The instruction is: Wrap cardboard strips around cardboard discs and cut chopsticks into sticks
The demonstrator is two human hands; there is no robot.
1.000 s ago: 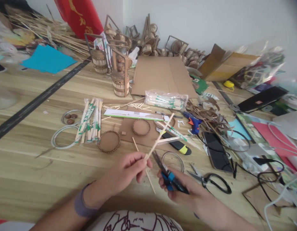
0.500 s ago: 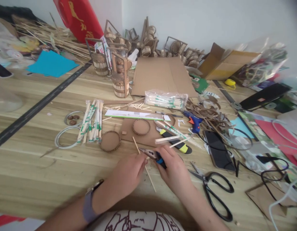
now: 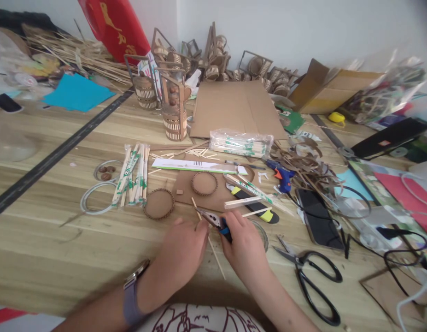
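My right hand (image 3: 246,240) is wrapped around a pair of pliers (image 3: 216,221) with blue and black handles, its jaws pointing left. My left hand (image 3: 185,246), wearing a watch on a purple strap, is closed close beside the jaws. It grips a thin wooden chopstick (image 3: 257,212), most of which the hands cover; one end sticks out beyond my right hand. Beneath the hands another chopstick (image 3: 217,260) lies slanting on the table. Two braided brown rings, a left one (image 3: 159,204) and a right one (image 3: 204,183), lie just ahead.
Black-handled scissors (image 3: 317,276) lie at the right, near a phone (image 3: 318,219) and a blue glue gun (image 3: 284,177). Wrapped chopsticks (image 3: 130,175), a utility knife (image 3: 258,207) and a cardboard sheet (image 3: 234,108) lie ahead. Small wooden baskets (image 3: 175,122) stand behind.
The pliers swung from pointing up to pointing left, meeting my left hand. The held chopstick tipped down to the right. In the last half second the hands barely moved.
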